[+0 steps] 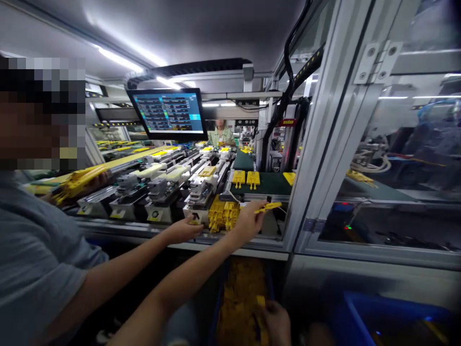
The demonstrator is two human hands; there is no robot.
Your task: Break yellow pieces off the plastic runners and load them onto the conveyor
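My left hand (250,218) reaches forward to the edge of the line and pinches a flat yellow plastic part (268,207) just above the green belt (266,185). A pile of the same yellow parts (223,214) lies right beside that hand. Low in the picture my right hand (277,322) is down in a blue bin (216,307) filled with yellow parts (239,293). Its fingers curl into the heap, and the hand is blurred. A co-worker's hand (187,229) rests on the white fixture (196,202) to the left of mine.
A co-worker in a grey shirt (32,269) stands close on my left, with another hand holding a stack of yellow parts (77,181). Fixtures run along the conveyor (154,185) under a monitor (169,114). An aluminium-framed glass guard (320,144) stands at right. Another person (220,134) works far off.
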